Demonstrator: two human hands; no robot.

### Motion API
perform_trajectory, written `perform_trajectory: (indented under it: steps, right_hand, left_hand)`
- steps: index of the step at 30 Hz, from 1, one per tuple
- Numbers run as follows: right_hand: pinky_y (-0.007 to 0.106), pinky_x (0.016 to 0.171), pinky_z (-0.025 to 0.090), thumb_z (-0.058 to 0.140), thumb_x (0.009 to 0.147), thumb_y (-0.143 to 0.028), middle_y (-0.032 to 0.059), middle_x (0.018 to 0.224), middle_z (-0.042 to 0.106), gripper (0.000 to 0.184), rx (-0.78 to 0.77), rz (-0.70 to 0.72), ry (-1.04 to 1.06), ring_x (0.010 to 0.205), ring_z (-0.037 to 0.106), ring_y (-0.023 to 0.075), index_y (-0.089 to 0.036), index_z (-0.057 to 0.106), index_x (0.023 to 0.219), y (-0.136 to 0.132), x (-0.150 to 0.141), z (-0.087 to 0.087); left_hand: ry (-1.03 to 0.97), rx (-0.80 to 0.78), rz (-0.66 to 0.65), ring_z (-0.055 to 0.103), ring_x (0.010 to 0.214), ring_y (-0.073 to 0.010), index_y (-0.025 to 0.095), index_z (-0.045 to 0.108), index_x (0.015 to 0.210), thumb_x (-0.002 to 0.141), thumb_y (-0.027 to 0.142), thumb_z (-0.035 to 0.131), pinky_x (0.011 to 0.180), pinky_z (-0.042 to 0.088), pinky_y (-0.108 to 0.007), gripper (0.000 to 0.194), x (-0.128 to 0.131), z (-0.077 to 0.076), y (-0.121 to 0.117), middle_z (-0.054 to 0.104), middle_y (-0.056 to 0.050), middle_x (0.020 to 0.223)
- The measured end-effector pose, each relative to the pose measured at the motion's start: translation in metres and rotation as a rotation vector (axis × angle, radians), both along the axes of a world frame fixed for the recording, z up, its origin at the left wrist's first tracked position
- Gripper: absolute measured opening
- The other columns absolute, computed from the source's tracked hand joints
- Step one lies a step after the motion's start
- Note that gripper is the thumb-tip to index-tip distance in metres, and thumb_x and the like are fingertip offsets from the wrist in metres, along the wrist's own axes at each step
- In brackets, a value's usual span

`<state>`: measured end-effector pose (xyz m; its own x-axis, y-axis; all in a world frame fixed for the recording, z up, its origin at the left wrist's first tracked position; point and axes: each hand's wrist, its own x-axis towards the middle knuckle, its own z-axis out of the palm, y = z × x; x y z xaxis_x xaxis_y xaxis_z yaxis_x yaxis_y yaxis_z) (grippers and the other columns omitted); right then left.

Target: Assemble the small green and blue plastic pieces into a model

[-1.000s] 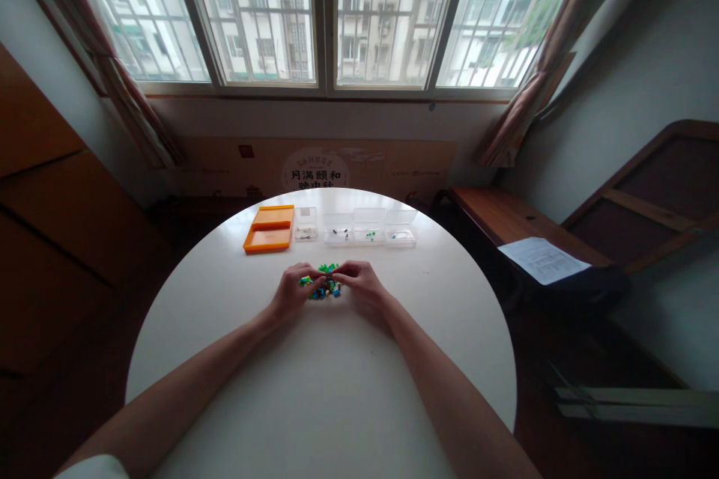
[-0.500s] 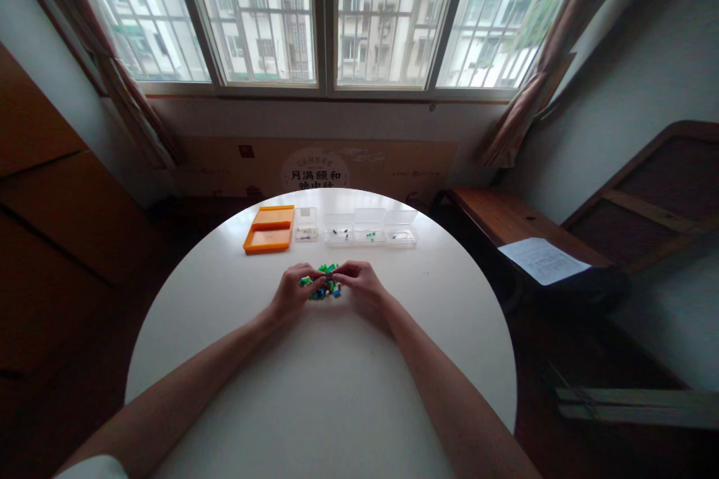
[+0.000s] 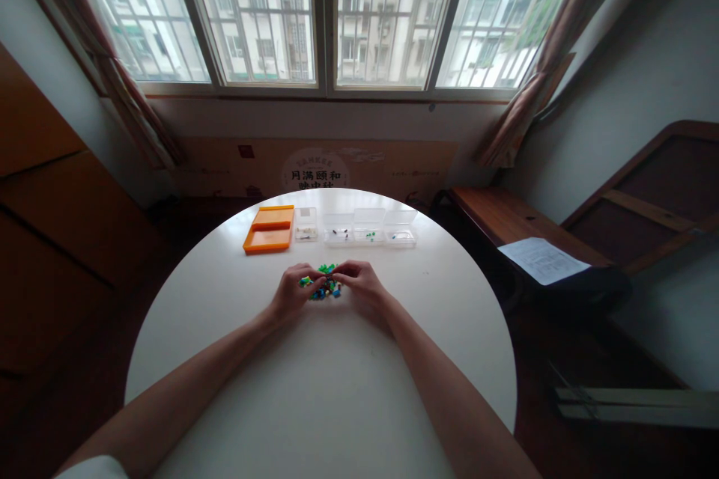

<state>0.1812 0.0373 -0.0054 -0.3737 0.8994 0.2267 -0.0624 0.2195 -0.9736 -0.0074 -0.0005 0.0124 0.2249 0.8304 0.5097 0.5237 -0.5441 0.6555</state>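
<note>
Because the view comes from high above the table [image 3: 331, 382], I see the grip only small, but both my hands are closed to narrow pinches. With thumb and forefinger nearly together, my left hand [image 3: 292, 290] reaches in from one side and holds the dark piece [image 3: 329, 276] by its near edge. My right hand [image 3: 363, 282] meets it from the other side, its thumb and forefinger drawn in on the same piece, the two sets of fingertips almost touching. I cannot tell the piece's exact shape or how firmly each hand presses on it. It sits between my fingertips, just over the pile [image 3: 326, 292] of green, blue and pale bits, which lies on the table between my hands. Beyond the pile stand the orange tray [image 3: 268, 241], a small clear box [image 3: 306, 225] beside it, and a row of open clear cases [image 3: 369, 237] with tiny parts inside.
</note>
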Motion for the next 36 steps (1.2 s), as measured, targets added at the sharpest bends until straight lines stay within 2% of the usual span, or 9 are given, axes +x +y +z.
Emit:
perform_trajectory:
  steps: [8,19,28,36]
  right_hand:
    - [0.027,0.061,0.046,0.076,0.057,-0.034,0.0048,0.069,0.068,0.027,-0.069,0.005,0.079,0.062,0.060,0.0142,-0.013,0.069,0.073,-0.0023,-0.0011,0.0022]
    - [0.028,0.061,0.048,0.075,0.058,-0.037,0.0053,0.070,0.068,0.030,-0.032,0.022,0.061,0.063,0.061,0.0153,-0.013,0.069,0.075,0.0003,0.0000,-0.0025]
    - [0.027,0.061,0.047,0.075,0.060,-0.033,0.0051,0.070,0.068,0.026,-0.019,0.027,0.051,0.064,0.061,0.0147,-0.014,0.070,0.076,0.0021,0.0007,-0.0061]
    - [0.028,0.062,0.048,0.073,0.061,-0.036,0.0056,0.071,0.068,0.027,-0.002,0.017,0.019,0.065,0.061,0.0154,-0.014,0.070,0.076,-0.0008,0.0015,-0.0008]
  left_hand:
    - [-0.015,0.010,0.028,0.058,0.066,-0.0142,0.017,0.071,0.083,0.075,0.029,0.065,0.067,0.045,-0.025,0.016,0.0002,0.0024,-0.0018,0.064,-0.004,0.071]
    - [-0.013,0.014,0.004,0.058,0.066,-0.0143,0.017,0.071,0.083,0.076,0.030,0.063,0.064,0.046,-0.025,0.017,-0.0005,-0.0005,0.0001,0.064,-0.005,0.070]
    - [-0.023,-0.001,-0.005,0.059,0.064,-0.0136,0.017,0.071,0.082,0.076,0.031,0.064,0.064,0.046,-0.024,0.017,-0.0006,-0.0008,-0.0002,0.063,-0.004,0.069]
    - [-0.013,-0.008,-0.011,0.058,0.064,-0.0138,0.016,0.071,0.082,0.076,0.033,0.064,0.063,0.047,-0.025,0.019,-0.0008,0.0011,-0.0004,0.063,-0.005,0.068]
